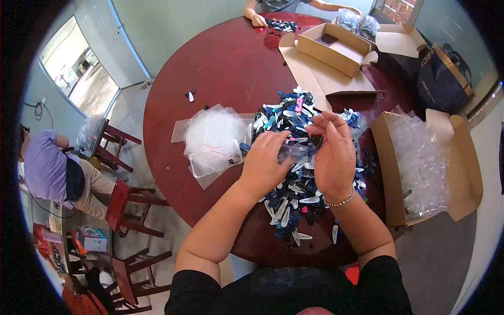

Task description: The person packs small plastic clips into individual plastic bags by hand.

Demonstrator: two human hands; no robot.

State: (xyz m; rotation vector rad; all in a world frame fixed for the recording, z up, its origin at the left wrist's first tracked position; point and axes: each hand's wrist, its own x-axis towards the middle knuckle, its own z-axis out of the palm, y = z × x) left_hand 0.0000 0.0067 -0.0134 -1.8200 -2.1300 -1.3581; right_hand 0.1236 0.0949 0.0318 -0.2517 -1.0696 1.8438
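Note:
A large heap of hair clips (286, 210), mostly dark blue, black and white with a few pink, lies on the round dark red table (220, 68). Over the heap, my left hand (266, 160) pinches a small clear plastic bag (295, 153) between thumb and fingers. My right hand (335, 152), with a beaded bracelet at the wrist, is curled at the bag's other side, and something dark shows between its fingers. Left of the heap is a fanned stack of flat clear bags (210, 137), next to my left hand.
An open cardboard box (391, 173) full of clear packets stands on the right. Another open box (336, 50) is at the back, near a co-worker's hand (257, 20) and a small clip pile (282, 25). Red stools (136, 195) and a seated person (50, 163) are at left.

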